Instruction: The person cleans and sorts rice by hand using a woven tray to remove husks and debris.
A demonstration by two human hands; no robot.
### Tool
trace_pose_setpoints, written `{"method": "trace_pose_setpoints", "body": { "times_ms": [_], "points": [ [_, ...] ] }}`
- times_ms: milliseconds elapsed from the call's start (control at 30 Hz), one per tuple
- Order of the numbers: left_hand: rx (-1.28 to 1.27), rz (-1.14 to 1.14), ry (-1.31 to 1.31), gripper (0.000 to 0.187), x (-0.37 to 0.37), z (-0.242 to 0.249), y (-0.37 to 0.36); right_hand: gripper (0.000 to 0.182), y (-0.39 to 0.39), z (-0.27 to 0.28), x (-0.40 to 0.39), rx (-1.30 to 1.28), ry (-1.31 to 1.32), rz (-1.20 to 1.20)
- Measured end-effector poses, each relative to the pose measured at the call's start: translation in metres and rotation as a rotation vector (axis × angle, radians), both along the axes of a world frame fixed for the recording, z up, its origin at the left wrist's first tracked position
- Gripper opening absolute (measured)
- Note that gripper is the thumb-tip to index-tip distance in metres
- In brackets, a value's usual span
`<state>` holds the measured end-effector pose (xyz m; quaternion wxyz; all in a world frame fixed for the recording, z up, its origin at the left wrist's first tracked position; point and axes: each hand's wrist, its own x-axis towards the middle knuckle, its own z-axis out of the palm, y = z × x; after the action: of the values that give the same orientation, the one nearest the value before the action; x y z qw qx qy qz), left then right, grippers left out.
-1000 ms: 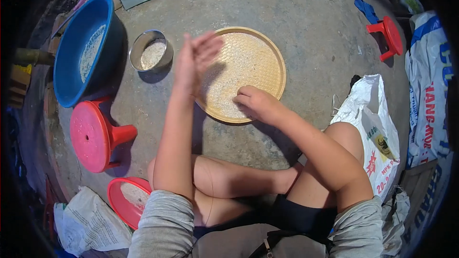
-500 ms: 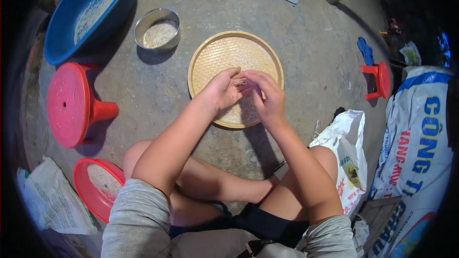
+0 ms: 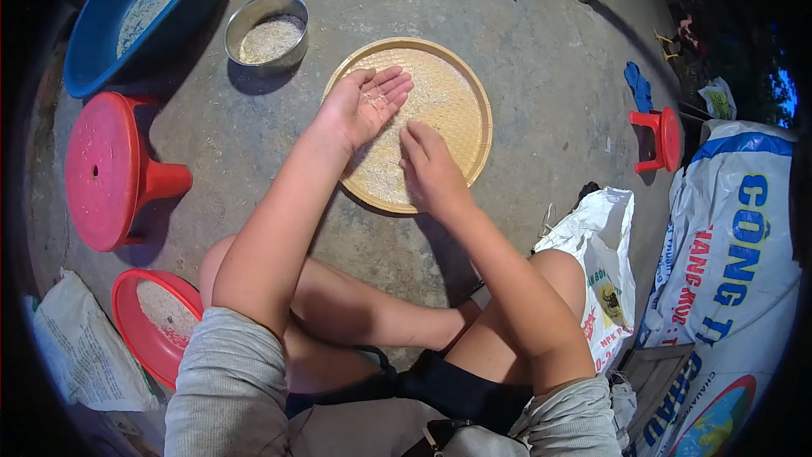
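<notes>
A round woven bamboo tray [image 3: 448,101] lies on the floor before me, with pale rice-like grains spread thinly across it. My left hand [image 3: 365,106] is held palm up over the tray's left side, its fingers stretched out. A few small grains rest on that palm. Just to the right and lower, my right hand [image 3: 433,167] hovers above the tray's near part, fingers curled together and pointing toward the left hand. The two hands are apart. Whatever the right fingers hold, if anything, is hidden.
A metal pot [image 3: 269,34] of grain stands beyond the tray to the left, near a large blue basin [image 3: 139,21]. Red stools [image 3: 101,171] flank both sides. A red basin [image 3: 152,322] sits by my left knee; a white sack [image 3: 613,228] lies by my right.
My hands, close together over the tray before, have separated. The left hand has moved left and farther out, palm turned up; the right has come down nearer me.
</notes>
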<state>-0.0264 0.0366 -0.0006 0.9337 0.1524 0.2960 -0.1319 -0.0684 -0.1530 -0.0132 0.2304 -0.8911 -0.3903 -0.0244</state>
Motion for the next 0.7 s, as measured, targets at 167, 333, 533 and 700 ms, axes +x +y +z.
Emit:
{"method": "trace_pose_setpoints", "body": {
  "times_ms": [167,333,533,700],
  "points": [
    [0.030,-0.011,0.003,0.040,0.000,-0.001,0.000,0.028,-0.018,0.000,0.010,-0.058,0.137,0.043],
    [0.105,-0.031,-0.011,0.038,-0.005,-0.003,-0.012,0.012,-0.030,0.004,0.030,0.205,0.102,-0.360],
    [-0.099,-0.157,0.058,0.039,-0.015,-0.017,-0.053,0.021,0.001,0.051,0.027,0.403,0.113,-0.181],
    [-0.060,-0.096,-0.115,0.038,-0.010,-0.002,-0.033,0.042,-0.004,0.031,0.027,0.270,-0.078,-0.177]
  ]
}}
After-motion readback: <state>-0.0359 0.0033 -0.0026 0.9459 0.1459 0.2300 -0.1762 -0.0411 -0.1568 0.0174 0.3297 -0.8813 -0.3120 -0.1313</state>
